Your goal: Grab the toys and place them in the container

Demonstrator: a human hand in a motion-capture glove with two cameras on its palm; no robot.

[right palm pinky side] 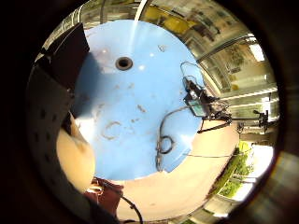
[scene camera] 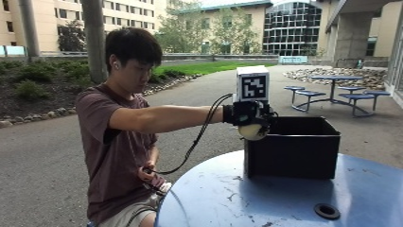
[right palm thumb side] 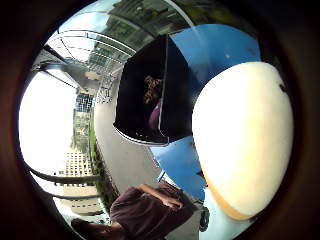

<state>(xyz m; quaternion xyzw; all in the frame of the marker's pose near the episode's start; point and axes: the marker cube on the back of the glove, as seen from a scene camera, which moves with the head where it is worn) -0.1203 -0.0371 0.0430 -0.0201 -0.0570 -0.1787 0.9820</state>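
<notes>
Fingers: the fingers (scene camera: 259, 124) of the black-gloved right hand (scene camera: 247, 115) curl round a pale cream rounded toy (scene camera: 254, 131), which hangs under the palm.
Right hand: held out at arm's length from the seated person, at the near upper edge of the black square plastic container (scene camera: 296, 146), above its rim corner.
Cream toy: gripped, off the desk, just outside and level with the container's top edge on the person's side. In the thumb side palm view it fills much of the picture (right palm thumb side: 245, 135), pale with a yellowish band at one edge; in the little finger side view a part of it shows beside the glove (right palm pinky side: 74, 156).
Container: stands upright on the round blue desk (scene camera: 252, 198), open at the top. The thumb side view looks into it (right palm thumb side: 142, 100): a brown lumpy toy (right palm thumb side: 152, 86) and a purple toy (right palm thumb side: 154, 117) lie inside, touching or nearly touching each other; what they are exactly I cannot tell.
Desk: blue, scuffed, with a dark round hole (scene camera: 327, 211) in its top, on the near side of the container and well apart from it. The little finger side view shows the same hole (right palm pinky side: 124, 63).
Other hand: the bare left hand (scene camera: 150, 176) rests low by the person's lap, beside the desk's edge, away from the container.
</notes>
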